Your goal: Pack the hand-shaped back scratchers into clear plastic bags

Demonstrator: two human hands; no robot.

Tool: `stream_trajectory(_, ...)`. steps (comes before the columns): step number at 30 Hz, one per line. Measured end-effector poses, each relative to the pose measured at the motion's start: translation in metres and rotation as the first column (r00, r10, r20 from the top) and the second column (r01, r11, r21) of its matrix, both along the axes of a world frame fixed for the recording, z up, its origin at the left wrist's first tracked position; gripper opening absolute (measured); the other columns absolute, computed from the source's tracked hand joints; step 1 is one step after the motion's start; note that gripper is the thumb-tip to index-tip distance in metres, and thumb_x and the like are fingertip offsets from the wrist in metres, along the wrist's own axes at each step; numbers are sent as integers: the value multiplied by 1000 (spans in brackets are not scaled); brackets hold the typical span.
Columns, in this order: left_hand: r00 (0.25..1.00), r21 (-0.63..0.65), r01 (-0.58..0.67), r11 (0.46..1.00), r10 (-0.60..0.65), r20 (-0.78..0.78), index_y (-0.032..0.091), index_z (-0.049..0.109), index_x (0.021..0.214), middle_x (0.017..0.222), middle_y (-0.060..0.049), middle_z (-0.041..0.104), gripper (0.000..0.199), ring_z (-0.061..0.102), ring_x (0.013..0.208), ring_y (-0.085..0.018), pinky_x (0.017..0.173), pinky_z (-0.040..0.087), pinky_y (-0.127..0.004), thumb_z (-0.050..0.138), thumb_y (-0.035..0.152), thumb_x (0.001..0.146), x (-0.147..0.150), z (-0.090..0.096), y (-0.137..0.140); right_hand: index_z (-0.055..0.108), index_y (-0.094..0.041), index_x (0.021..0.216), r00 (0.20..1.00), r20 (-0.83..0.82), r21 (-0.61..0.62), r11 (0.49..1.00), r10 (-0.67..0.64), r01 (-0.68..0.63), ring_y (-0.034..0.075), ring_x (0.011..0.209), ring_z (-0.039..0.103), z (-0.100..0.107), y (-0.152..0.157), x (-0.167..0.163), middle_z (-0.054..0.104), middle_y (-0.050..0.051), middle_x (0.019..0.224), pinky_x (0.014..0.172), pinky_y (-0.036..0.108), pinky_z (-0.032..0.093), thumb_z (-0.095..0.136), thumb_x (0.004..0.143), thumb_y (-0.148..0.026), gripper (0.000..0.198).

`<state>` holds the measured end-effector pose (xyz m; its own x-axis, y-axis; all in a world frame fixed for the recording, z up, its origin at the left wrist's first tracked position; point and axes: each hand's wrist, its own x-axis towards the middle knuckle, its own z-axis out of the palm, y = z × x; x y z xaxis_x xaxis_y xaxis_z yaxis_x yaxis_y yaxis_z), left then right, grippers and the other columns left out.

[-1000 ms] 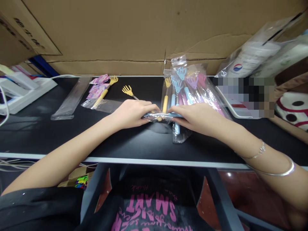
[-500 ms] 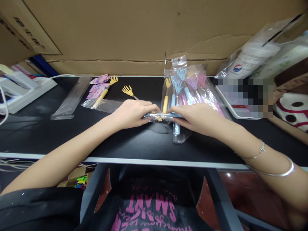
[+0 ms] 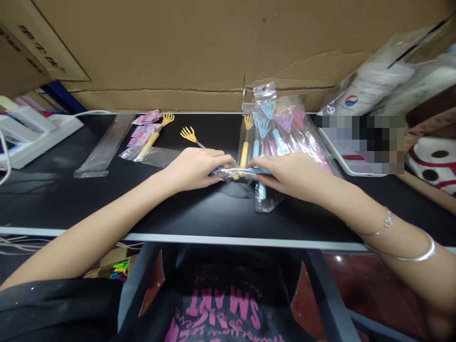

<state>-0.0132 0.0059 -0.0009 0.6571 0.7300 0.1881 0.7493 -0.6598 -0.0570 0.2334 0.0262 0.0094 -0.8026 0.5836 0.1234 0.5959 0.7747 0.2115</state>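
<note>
A blue-ended back scratcher (image 3: 242,171) with a metal rod lies level between my two hands, clear plastic wrapped about its middle. My left hand (image 3: 197,168) is closed on its left end, and my right hand (image 3: 295,175) pinches the blue part at its right end. Behind my left hand lies a loose yellow back scratcher (image 3: 188,134), its lower part hidden by that hand. Another yellow one (image 3: 154,138) rests farther left, on a clear bag. Just beyond my right hand are several bagged back scratchers (image 3: 284,121) in blue, yellow, purple and pink, partly covered by it.
Clear plastic sleeves (image 3: 106,147) and pink printed cards (image 3: 142,134) lie left on the black table (image 3: 171,216). At far left stands a white power strip (image 3: 46,135). A phone (image 3: 351,156) and a bagged cup (image 3: 370,90) are right. Cardboard (image 3: 171,47) walls the back.
</note>
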Motion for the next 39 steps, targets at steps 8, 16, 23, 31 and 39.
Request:
stream_trajectory(8,1000,9,4,1000,-4,3,26,59,113,99,1,69,28,66,89,-18,64,39,-24,51,28,87,0,0,0,59,-24,108,1000,-10,2,1000,10,-10,15,60,60,0,0,1,72,-1,82,53,26,21,47,94,-34,21)
stream_trajectory(16,1000,11,-8,1000,8,-9,27,59,114,97,2,68,28,66,88,-17,64,39,-24,49,29,88,-1,1,-1,59,-23,109,1000,13,-5,1000,4,-4,15,59,60,3,-2,0,72,1,81,51,27,20,46,95,-34,22)
stream_trajectory(23,1000,5,-17,1000,18,-19,26,59,115,98,0,69,29,66,89,-17,65,41,-23,48,30,88,0,2,-1,58,-23,108,1000,21,17,1000,11,-11,15,58,60,3,-3,0,71,1,81,51,27,19,45,95,-35,23)
stream_trajectory(31,1000,-14,-21,1000,21,-14,26,58,115,100,0,68,29,66,90,-18,65,41,-24,49,30,88,0,2,-2,58,-22,108,999,33,21,1000,2,-2,15,57,58,3,-3,-2,71,1,81,51,27,18,46,95,-35,22)
stream_trajectory(39,1000,-13,-23,1000,23,-16,26,58,115,100,0,69,29,66,90,-18,66,40,-24,48,30,88,0,2,-2,58,-22,109,999,34,13,1000,4,-4,14,57,59,3,-4,0,72,1,84,51,27,18,45,95,-35,24)
